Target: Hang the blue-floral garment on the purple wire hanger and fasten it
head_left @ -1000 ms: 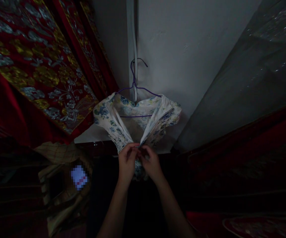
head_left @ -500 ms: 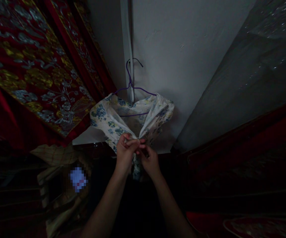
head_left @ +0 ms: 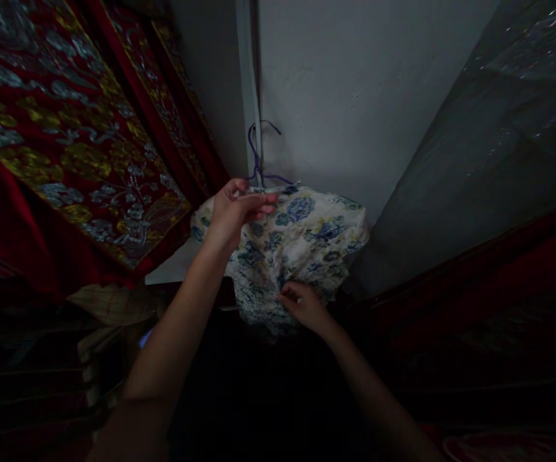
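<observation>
A white short-sleeved top with blue and yellow flowers (head_left: 302, 215) hangs on a purple wire hanger (head_left: 257, 151) in front of the wall. At its neckline, just below the hanger's hook, my left hand (head_left: 234, 212) is closed on the top's edge. My right hand (head_left: 304, 305) is lower down, at the gathered front of the top, its thumb and forefinger pinched on the fabric. The neckline is drawn up, so the front panel covers the inside of the top. My left hand hides part of the left shoulder.
Red cloth with gold and silver embroidery (head_left: 90, 154) hangs at the left. A pale strap (head_left: 249, 77) runs down the wall (head_left: 345, 96) to the hanger. Clear plastic sheeting (head_left: 490, 147) covers something on the right. Wooden furniture (head_left: 88, 359) stands in the dark lower left.
My left hand has risen with the neckline to just under the hanger, closing the open V. My right hand has parted from it and sits slightly lower right on the front fabric.
</observation>
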A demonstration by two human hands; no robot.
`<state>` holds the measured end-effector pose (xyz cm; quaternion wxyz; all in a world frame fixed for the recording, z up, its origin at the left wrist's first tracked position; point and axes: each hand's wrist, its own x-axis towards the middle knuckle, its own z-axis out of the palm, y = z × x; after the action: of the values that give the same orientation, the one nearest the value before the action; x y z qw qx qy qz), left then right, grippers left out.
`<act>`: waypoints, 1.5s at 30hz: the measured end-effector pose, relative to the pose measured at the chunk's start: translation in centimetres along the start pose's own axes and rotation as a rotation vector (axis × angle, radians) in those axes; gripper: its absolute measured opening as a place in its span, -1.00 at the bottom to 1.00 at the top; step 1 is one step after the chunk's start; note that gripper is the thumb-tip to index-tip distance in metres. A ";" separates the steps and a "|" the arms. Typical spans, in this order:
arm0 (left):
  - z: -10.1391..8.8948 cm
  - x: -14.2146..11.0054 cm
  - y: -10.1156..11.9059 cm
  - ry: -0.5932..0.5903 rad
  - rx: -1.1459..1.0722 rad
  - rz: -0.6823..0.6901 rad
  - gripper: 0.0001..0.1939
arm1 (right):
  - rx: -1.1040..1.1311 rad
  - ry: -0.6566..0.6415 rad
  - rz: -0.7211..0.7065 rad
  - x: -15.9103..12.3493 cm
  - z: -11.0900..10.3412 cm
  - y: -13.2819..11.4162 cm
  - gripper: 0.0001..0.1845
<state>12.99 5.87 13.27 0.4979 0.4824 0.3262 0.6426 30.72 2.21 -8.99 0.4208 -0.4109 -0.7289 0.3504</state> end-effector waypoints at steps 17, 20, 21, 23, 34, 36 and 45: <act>-2.8 -0.3 -4.3 -0.085 0.435 0.194 -0.90 | -0.365 0.252 -0.363 16.1 -6.5 -9.9 -0.73; -4.0 0.3 -5.7 -0.063 0.624 0.250 -0.85 | -0.370 0.245 -0.394 16.2 -6.6 -9.5 -0.82; -4.1 0.5 -6.0 -0.059 0.665 0.288 -0.81 | -0.365 0.226 -0.406 15.9 -6.6 -9.7 -0.81; -3.9 0.6 -6.3 -0.057 0.692 0.356 -0.78 | -0.364 0.183 -0.404 15.1 -6.7 -10.5 -0.83; -2.3 1.6 -6.6 -0.024 0.504 0.300 -0.82 | -0.518 0.114 -0.357 13.7 -7.5 -14.0 -0.87; -2.3 1.6 -6.7 -0.023 0.453 0.271 -0.80 | -0.528 0.105 -0.357 13.7 -7.7 -14.2 -0.87; -2.5 1.0 -6.4 -0.029 0.505 0.357 -0.78 | -0.512 0.167 -0.354 13.0 -7.8 -14.2 -0.83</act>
<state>12.61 8.80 7.02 0.2463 0.6496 0.3784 0.6117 29.39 9.21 10.57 0.4165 -0.3975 -0.8166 0.0422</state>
